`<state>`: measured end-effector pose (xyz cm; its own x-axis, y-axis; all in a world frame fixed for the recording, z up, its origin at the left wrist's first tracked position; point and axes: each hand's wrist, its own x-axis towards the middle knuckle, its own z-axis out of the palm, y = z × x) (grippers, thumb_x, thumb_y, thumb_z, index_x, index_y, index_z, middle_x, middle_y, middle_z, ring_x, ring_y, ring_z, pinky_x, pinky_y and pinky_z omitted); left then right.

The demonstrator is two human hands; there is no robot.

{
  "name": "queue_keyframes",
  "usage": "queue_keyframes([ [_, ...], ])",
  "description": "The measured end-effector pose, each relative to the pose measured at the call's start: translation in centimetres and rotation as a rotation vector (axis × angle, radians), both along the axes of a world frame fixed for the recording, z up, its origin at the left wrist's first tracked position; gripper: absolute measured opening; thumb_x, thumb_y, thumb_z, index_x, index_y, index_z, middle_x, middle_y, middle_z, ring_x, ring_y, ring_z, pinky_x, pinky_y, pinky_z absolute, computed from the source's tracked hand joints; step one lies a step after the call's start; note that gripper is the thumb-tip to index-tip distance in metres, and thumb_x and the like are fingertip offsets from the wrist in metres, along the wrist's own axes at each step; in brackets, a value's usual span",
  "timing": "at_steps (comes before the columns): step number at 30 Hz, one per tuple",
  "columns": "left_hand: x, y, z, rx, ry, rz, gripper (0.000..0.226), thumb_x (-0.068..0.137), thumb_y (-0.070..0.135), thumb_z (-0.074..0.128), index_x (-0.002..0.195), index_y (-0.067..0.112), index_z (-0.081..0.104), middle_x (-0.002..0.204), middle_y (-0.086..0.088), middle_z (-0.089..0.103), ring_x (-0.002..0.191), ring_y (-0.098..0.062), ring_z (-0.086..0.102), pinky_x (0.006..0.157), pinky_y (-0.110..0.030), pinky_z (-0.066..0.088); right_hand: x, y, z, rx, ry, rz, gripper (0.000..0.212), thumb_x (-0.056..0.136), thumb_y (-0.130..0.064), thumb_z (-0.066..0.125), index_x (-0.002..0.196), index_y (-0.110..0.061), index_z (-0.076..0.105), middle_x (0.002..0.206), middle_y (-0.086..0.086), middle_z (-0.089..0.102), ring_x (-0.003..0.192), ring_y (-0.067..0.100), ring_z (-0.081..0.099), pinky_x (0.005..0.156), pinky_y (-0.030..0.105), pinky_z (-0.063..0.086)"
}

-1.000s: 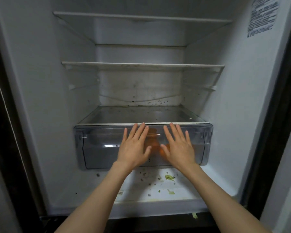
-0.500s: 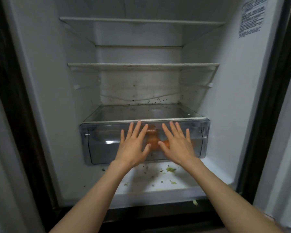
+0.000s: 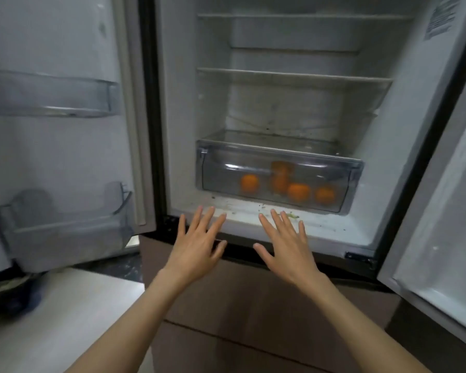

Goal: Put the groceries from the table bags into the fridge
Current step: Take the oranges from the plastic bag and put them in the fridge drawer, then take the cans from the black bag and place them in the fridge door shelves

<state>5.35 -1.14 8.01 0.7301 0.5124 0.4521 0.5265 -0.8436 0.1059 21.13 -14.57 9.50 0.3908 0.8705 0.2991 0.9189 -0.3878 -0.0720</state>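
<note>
Closest to the camera, two bare arms reach forward. The left hand [image 3: 197, 246] and the right hand [image 3: 285, 244] are held up side by side in front of the fridge [image 3: 178, 130]. The fingers [image 3: 209, 215] of both hands are straight and spread out, released and holding nothing. They touch nothing.

Down on the left is a white desk [image 3: 73, 313] with something dark [image 3: 8, 292] on it, too blurry to tell what.

Just past the hands is the bottom floor of the fridge [image 3: 320, 224], with small crumbs and green bits on it. Above that floor sits a clear drawer [image 3: 355, 173], pushed in. Inside the drawer are orange fruits [image 3: 297, 191], seen through its front. Above the drawer are two white shelves [image 3: 293, 75].

The left door [image 3: 51, 144] stands open, with clear bins [image 3: 65, 224] on it. The right door [image 3: 441, 211] is open too.
</note>
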Motion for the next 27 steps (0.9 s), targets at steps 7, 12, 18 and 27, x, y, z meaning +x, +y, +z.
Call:
queue_keyframes([
  [7,-12.0,-5.4,-5.2,-0.133,0.104,0.228,0.08,0.074,0.059,-0.005,0.148,0.031,0.007,0.158,0.002,0.001,0.143,-0.02,-0.013,0.107,-0.04,-0.016,-8.7,-0.6,-3.7,-0.103,0.035,0.217,0.066,0.095,-0.054,0.03,0.148,-0.031,-0.001,0.158,0.0,-0.008,0.144,0.019,-0.012,0.114,0.046,-0.009],
  [12,-22.0,-6.8,-7.5,-0.201,0.117,0.439,0.079,0.075,0.061,-0.005,0.148,0.031,0.009,0.158,0.002,0.002,0.143,-0.021,-0.013,0.108,-0.04,-0.013,-17.4,0.5,-6.6,-0.166,0.082,0.436,0.077,0.081,-0.066,0.008,0.149,-0.03,0.006,0.159,0.003,-0.001,0.145,0.024,-0.007,0.113,0.048,-0.007],
  [18,-38.3,-9.8,-8.3,-0.276,0.081,0.745,0.062,0.092,0.056,0.016,0.148,0.03,0.009,0.158,0.002,0.0,0.144,-0.02,-0.012,0.114,-0.046,-0.008,-32.8,4.3,-8.2,-0.214,0.091,0.708,0.065,0.095,-0.055,0.028,0.149,-0.031,0.002,0.158,0.0,-0.008,0.145,0.02,-0.011,0.115,0.048,-0.006],
  [27,-64.5,-16.3,-9.8,-0.361,-0.049,1.189,0.059,0.097,0.044,0.033,0.148,0.03,0.007,0.158,0.003,-0.001,0.144,-0.02,-0.012,0.115,-0.047,-0.007,-61.4,4.8,-10.1,-0.24,0.169,1.049,0.066,0.094,-0.055,0.032,0.149,-0.031,0.003,0.159,-0.001,-0.002,0.145,0.018,-0.007,0.115,0.047,-0.002],
])
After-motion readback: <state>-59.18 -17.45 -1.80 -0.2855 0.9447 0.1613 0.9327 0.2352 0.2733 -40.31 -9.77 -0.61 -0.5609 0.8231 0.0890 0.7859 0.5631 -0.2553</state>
